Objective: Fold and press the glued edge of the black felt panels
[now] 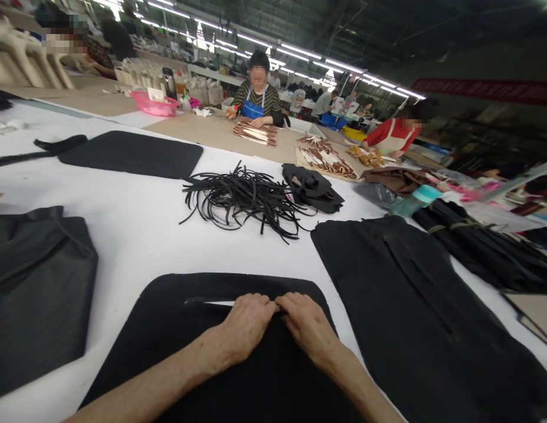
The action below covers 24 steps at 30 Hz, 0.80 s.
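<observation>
In front of me a black fabric panel with rounded corners lies flat, a long slit near its far edge. White shows through the left part of that slit. My left hand is closed on the slit's edge, fingertips curled over the material. Close against it, my right hand pinches the same edge, its fingers bent. The fingertips of both hands nearly meet, and what lies right under them is hidden. Past the panel sits a tangled heap of thin black strips.
Stacked black panels lie on the right, dark folded material on the left. Farther off are another black panel, black scraps and a teal-lidded bottle. A pink basin and co-workers are across the white table.
</observation>
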### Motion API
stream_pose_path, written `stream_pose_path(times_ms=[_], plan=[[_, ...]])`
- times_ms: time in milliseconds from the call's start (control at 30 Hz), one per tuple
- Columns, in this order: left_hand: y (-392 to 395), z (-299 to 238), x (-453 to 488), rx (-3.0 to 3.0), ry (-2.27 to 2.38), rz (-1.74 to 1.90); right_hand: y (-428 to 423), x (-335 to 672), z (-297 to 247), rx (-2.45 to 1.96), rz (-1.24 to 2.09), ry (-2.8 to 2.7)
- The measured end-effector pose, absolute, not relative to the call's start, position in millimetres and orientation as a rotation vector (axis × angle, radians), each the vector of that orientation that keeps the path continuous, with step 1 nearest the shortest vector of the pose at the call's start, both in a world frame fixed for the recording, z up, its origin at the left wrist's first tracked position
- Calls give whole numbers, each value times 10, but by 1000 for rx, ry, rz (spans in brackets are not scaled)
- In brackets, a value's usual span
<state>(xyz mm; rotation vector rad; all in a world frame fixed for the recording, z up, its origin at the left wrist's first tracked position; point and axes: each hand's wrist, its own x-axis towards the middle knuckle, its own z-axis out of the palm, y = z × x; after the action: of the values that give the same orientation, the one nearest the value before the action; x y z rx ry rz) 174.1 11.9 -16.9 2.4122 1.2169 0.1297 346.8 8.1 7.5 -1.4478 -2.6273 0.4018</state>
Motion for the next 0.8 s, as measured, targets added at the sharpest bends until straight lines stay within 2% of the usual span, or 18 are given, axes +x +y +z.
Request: stream_pose_path(times_ms=[100,400,667,800], plan=[[77,-120,1432,2453,1273,120,67,3443,14,-1511,244,-2689],[-93,-65,534,2308,1570,144,-3,3272,-39,-1515,54,-2744],[-110,-93,691,2293,1556,248,-1,2807,-71,-1402,325,-2646],[-95,-169,725,2293,1572,308,5,2679,-145,-1399,332,-2611]])
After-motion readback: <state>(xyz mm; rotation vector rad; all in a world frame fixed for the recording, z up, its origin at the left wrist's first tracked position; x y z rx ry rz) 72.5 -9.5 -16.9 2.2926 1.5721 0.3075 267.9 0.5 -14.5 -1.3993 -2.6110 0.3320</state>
